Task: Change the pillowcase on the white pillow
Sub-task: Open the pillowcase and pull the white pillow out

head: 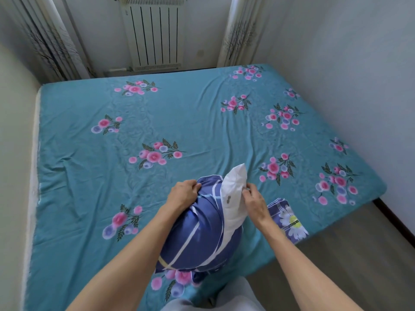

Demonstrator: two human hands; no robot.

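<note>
The white pillow (233, 194) stands on end at the near edge of the bed, its top corner and right side bare. A blue pillowcase with white stripes (195, 239) covers its lower and left part. My left hand (184, 191) grips the bunched top edge of this pillowcase. My right hand (254, 199) pinches the white pillow's right side just below the exposed corner. A second blue pillowcase with a daisy print (289, 218) lies folded flat on the bed to the right, partly behind my right forearm.
The bed has a teal sheet with pink flower clusters (179, 113). A white radiator (155, 32) and curtains (51, 39) stand behind it. A wall runs along the left side. Wooden floor (359, 250) lies at the lower right.
</note>
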